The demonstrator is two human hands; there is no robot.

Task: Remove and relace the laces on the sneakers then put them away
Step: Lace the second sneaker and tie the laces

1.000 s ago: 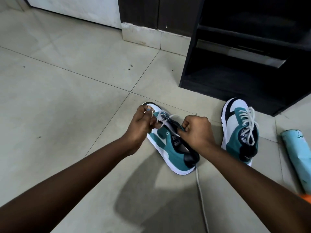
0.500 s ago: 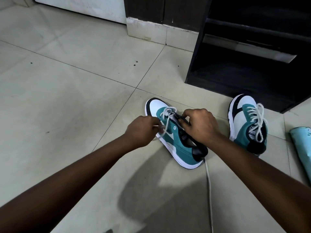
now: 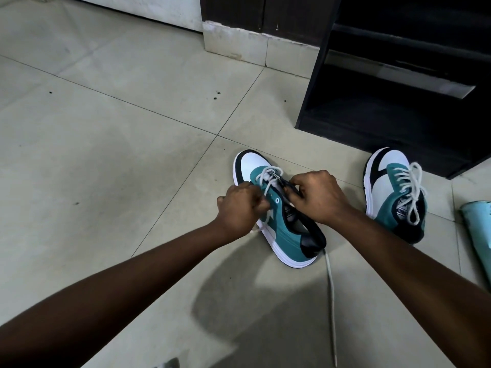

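Pale tiled floor (image 3: 106, 155); dark shelf unit (image 3: 398, 75) upper right. Left hand (image 3: 239, 208) pinches the lace (image 3: 268, 179); right hand (image 3: 316, 195) grips the sneaker (image 3: 281, 229) at centre.

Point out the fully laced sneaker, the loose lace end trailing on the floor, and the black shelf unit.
laced sneaker (image 3: 398, 181): head view, teal upper.
loose lace end (image 3: 331, 301): head view, mid-length.
black shelf unit (image 3: 316, 83): head view, left side panel.
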